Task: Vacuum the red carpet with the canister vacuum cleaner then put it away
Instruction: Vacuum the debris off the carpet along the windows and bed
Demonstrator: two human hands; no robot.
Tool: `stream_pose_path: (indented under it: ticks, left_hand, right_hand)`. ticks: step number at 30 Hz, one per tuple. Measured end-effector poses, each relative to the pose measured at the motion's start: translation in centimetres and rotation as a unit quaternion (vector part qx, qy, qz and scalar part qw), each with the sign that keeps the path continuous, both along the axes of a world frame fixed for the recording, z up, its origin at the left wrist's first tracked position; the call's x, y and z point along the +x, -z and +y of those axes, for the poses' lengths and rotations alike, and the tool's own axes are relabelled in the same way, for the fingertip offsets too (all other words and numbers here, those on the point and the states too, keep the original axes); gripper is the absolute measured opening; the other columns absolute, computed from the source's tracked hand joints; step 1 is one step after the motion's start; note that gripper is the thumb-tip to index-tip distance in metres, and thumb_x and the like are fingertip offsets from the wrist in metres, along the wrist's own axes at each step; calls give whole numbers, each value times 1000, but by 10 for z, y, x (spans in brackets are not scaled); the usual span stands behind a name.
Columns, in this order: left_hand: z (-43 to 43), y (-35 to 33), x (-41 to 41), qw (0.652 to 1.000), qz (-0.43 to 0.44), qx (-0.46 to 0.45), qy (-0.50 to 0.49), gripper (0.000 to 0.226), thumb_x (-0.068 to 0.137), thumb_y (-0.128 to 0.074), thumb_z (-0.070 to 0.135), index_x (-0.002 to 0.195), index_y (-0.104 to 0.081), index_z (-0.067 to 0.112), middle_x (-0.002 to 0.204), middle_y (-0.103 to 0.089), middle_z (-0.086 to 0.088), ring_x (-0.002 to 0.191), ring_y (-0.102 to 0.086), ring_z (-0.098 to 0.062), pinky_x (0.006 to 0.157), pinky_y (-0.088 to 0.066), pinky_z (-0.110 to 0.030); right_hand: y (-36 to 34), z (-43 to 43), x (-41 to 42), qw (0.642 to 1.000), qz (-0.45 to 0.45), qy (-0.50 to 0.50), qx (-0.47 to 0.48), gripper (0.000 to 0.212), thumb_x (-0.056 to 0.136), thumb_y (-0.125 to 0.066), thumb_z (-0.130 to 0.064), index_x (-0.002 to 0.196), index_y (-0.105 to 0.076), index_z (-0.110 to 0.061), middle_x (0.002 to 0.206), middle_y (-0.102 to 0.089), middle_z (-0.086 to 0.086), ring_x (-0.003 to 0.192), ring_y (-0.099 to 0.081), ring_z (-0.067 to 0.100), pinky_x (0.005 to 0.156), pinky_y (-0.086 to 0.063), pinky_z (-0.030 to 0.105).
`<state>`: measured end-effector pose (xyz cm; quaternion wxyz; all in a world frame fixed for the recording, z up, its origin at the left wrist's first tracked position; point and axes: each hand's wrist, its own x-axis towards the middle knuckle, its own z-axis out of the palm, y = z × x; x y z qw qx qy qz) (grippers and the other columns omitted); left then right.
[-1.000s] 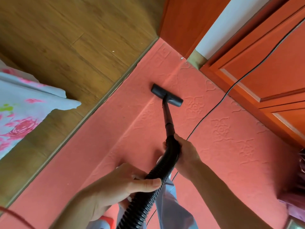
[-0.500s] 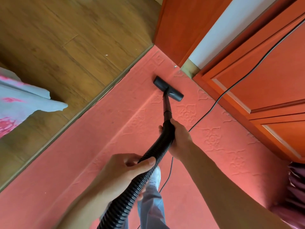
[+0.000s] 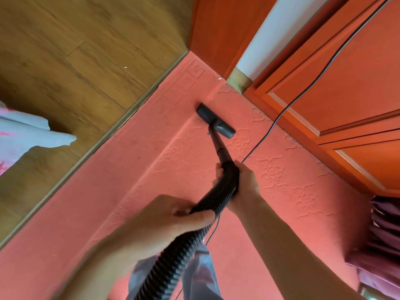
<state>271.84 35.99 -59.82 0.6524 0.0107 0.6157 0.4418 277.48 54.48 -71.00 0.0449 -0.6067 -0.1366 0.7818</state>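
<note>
The red carpet [image 3: 281,213] with embossed patterns fills the lower middle of the view. A black floor nozzle [image 3: 215,120] rests flat on it near the carpet's far corner. A black wand [image 3: 218,146] runs from the nozzle down to my right hand [image 3: 244,182], which grips the curved handle end where the ribbed black hose [image 3: 186,252] begins. My left hand [image 3: 171,221] is closed around the hose lower down. The canister itself is out of view.
Wooden floor [image 3: 75,61] lies left of the carpet edge. An orange-red door frame and panelled cabinet [image 3: 346,83] border the carpet at the right. A thin black power cord [image 3: 281,111] runs across the cabinet onto the carpet. Floral bedding [image 3: 21,135] at left, purple fabric [image 3: 381,234] at right.
The nozzle was pushed toward the carpet's far corner, then drawn back a little. Both hands kept their grip, and the view shifted so less bedding shows at left.
</note>
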Motion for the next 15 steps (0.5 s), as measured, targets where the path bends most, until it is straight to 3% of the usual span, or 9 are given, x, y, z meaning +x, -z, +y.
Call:
stream_pose_path:
  ticks: [2, 5, 7, 11, 15]
  left_hand:
    - [8, 4, 6, 996, 38, -38, -71, 32, 80, -77, 41, 84, -76, 9, 78, -70, -28, 64, -67, -31, 67, -63, -50]
    - [16, 6, 9, 990, 80, -45, -107, 28, 78, -77, 43, 85, -78, 15, 84, -72, -30, 70, -72, -46, 66, -58, -66]
    - [18, -1, 5, 992, 57, -25, -111, 32, 70, -78, 41, 88, -79, 14, 87, -70, -31, 70, -72, -47, 62, -61, -60]
    - [10, -15, -9, 999, -14, 20, -47, 29, 74, -78, 34, 91, -80, 10, 91, -71, -28, 67, -72, -36, 58, -61, -42]
    - [4, -8, -10, 999, -24, 5, -28, 31, 80, -76, 33, 91, -78, 4, 88, -70, -32, 66, -69, -36, 53, -60, -36]
  right_hand:
    - [12, 10, -14, 999, -26, 23, 41, 47, 97, -50, -24, 137, -47, 1, 91, -62, 17, 44, -63, 15, 43, -48, 19]
    - [10, 19, -25, 995, -38, 57, 70, 43, 96, -54, -23, 134, -50, -4, 105, -64, 19, 52, -65, 18, 40, -48, 20]
    - [-1, 22, -23, 994, -42, 49, 83, 40, 95, -53, -22, 132, -53, -6, 110, -64, 16, 60, -64, 19, 41, -48, 21]
    - [-22, 21, -1, 996, -43, 51, 61, 43, 96, -49, -20, 135, -51, -3, 101, -57, 15, 63, -60, 20, 42, -51, 23]
    - [-18, 8, 23, 999, -33, 34, 17, 40, 98, -50, -24, 132, -53, -5, 94, -63, 16, 72, -63, 21, 56, -53, 29]
